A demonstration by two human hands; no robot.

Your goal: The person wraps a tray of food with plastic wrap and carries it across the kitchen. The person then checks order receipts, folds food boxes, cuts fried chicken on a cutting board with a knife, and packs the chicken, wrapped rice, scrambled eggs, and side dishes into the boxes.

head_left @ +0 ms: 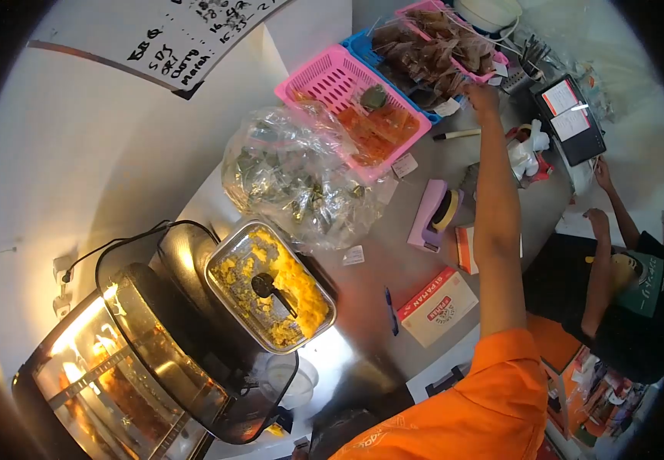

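My right hand (483, 100), at the end of an orange sleeve, is stretched far across the counter. It is at the near edge of a small pink basket (497, 70) of brown packets (424, 57). Its fingers look curled in, and what they hold, if anything, is hidden. A blue basket (359, 47) under the packets is beside a larger pink basket (320, 80). In that one lie clear bags of orange-red contents (378, 134) and a small green packet (373, 96). My left hand is out of view.
A metal tray (330, 322) of yellow food holds a black scoop (263, 285), beside a glowing display warmer (110, 353). Clear plastic bags (294, 176), a tape dispenser (428, 215), a carton (438, 307) and a tablet (570, 119) are around. Another person (623, 307) is at the right.
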